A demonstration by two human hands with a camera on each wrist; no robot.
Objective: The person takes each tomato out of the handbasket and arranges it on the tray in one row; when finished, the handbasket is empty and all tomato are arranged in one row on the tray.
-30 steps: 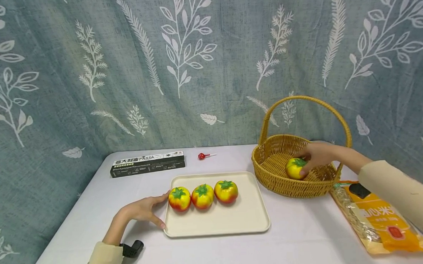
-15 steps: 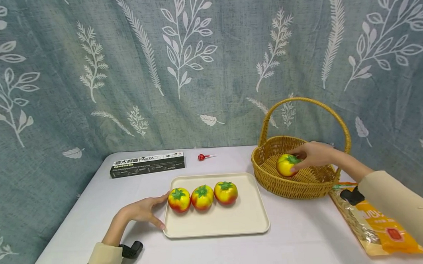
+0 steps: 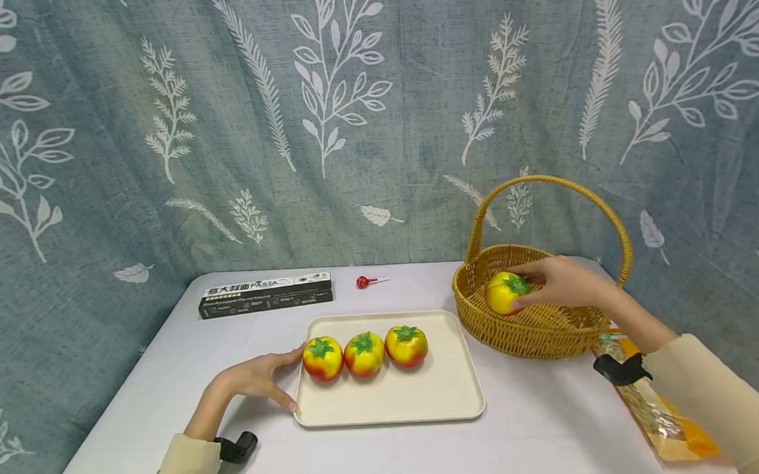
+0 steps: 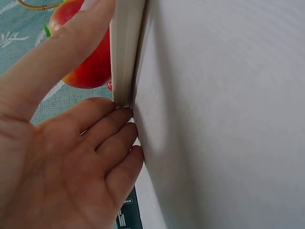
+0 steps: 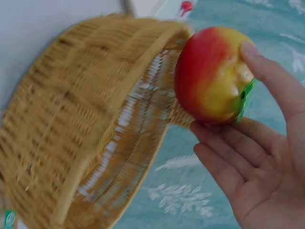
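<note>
My right hand (image 3: pixel 565 282) pinches a yellow-and-red tomato (image 3: pixel 505 293) with a green leafy top, thumb on one side and fingers on the other. The right wrist view shows this tomato (image 5: pixel 209 74) beside the rim of the wicker basket (image 3: pixel 526 340); in the head view it appears over the basket's left part. My left hand (image 3: pixel 258 378) is spread at the left edge of a cream tray (image 3: pixel 420 399), its fingertips touching the rim in the left wrist view. Three similar tomatoes (image 3: pixel 364 354) stand in a row on the tray, towards its left.
A black-and-white pasta box (image 3: pixel 265 295) lies at the back left. A red lollipop (image 3: pixel 364 282) lies behind the tray. The basket's tall handle (image 3: pixel 547 178) arches above it. A packaged food bag (image 3: pixel 659 408) lies at the right, partly under the right sleeve.
The right hand has moved left with the tomato, from the middle of the basket towards its left side, and slightly up. The left hand and the tray tomatoes have stayed put.
</note>
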